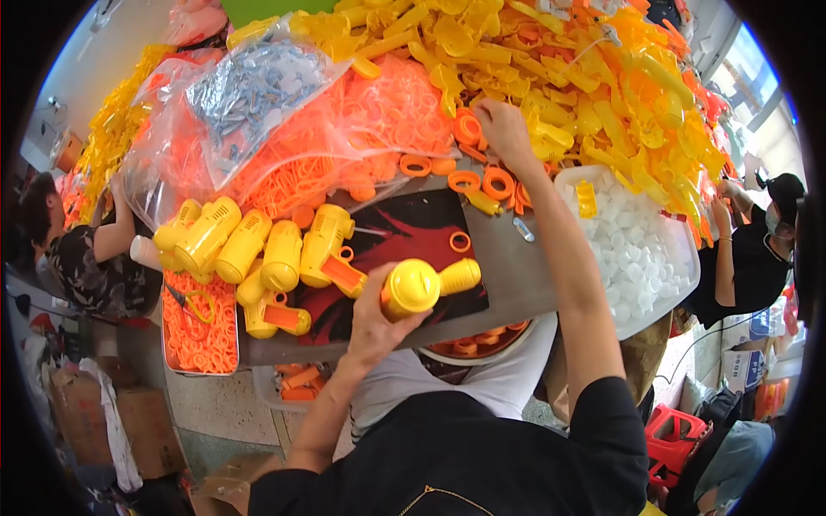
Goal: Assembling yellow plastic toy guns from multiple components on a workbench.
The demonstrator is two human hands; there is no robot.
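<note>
My left hand point(376, 325) is wrapped round the yellow plastic body of a toy hair dryer point(415, 288), held over the near edge of the table. Its ribbed handle points to the right. My right hand point(506, 136) is stretched to the far side, with fingers curled at the border of the heap of yellow shell parts point(602, 103); whatever they hold is hidden. Beside that hand lie thick orange rings point(497, 182). Several more yellow toy hair dryers point(282, 256) stand and lie at the left, some with orange handle inserts.
Clear bags hold orange parts point(387, 112) and silvery small pieces point(258, 86). Scissors point(196, 305) rest on a tray of small orange parts point(200, 344). A white tub point(688, 267) of translucent caps stands at the right. Other people work at both sides.
</note>
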